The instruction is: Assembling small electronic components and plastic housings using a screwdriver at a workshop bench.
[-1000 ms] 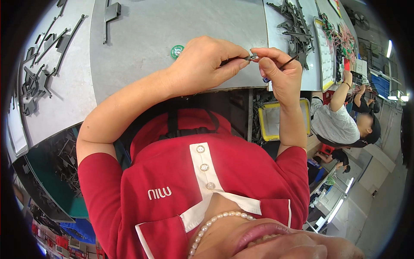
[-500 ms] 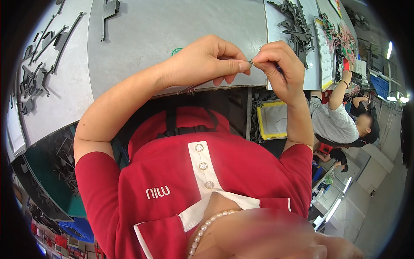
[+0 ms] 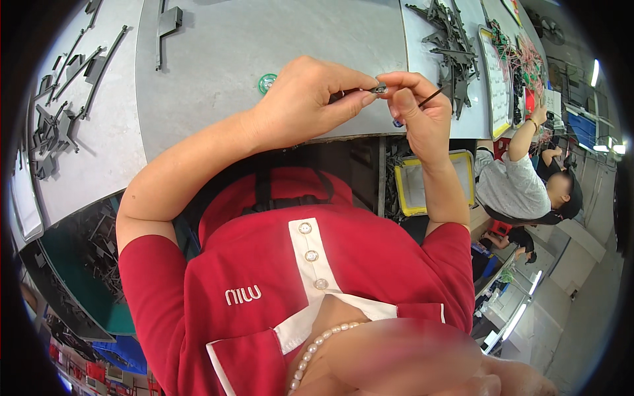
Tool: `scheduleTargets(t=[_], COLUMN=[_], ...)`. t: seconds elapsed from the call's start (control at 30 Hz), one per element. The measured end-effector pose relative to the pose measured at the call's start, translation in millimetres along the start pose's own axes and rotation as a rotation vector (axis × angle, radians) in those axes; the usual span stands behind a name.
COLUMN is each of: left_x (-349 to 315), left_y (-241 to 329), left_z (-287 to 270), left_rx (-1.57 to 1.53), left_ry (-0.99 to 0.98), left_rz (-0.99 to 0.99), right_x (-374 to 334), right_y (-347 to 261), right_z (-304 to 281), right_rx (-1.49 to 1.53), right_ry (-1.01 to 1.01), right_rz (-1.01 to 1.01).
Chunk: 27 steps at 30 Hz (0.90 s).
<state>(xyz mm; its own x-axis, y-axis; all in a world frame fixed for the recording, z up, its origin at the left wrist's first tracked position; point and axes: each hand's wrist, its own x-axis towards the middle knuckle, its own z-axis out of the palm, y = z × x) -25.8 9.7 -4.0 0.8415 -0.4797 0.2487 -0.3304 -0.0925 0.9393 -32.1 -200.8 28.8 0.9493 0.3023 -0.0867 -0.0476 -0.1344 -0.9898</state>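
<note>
My left hand [image 3: 314, 102] is raised over the near edge of the grey table [image 3: 218, 72]. Its thumb and forefinger pinch a small dark part [image 3: 380, 88], too small to tell the kind. My right hand [image 3: 422, 119] meets it from the right, fingertips against that part. Tucked across the right hand's curled fingers is a thin dark rod with a blue end [image 3: 398, 123]. A green ring-shaped roll [image 3: 267, 83] lies on the table just beyond my left wrist.
Dark bracket-like parts [image 3: 56, 132] lie at the left, and a pile of similar parts [image 3: 454, 56] at the right. A yellow-rimmed tray [image 3: 500, 79] stands beside bundled wires [image 3: 522, 56]. Another yellow-rimmed tray [image 3: 436, 185] sits below the table edge. A co-worker [image 3: 515, 185] works at the right.
My right hand has turned and its fingers have shifted, bringing the rod with the blue end into view. My left hand has moved slightly left, and more of the green roll shows.
</note>
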Motion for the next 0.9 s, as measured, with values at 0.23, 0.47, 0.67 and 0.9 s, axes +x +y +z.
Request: scheduleTargets(t=[0.23,0.47,0.67,0.9], left_x=[-1,-3,-1,2], left_y=[1,-5,-3,-2], left_z=[1,3,4,-5], left_rx=[-0.074,0.074,-0.024,0.044], left_ry=[-0.002,0.062,0.187,0.193], left_rz=[-0.027,0.105,0.168,0.23], right_x=[3,6,5,-8], right_y=[-2,-12,-13,-23], right_z=[4,4,13,8], right_rx=[0.009,0.023,-0.029,-0.391], right_ry=[-0.022,-0.043,0.029,-0.088], right_rz=[0.025,0.122,0.063,-0.126])
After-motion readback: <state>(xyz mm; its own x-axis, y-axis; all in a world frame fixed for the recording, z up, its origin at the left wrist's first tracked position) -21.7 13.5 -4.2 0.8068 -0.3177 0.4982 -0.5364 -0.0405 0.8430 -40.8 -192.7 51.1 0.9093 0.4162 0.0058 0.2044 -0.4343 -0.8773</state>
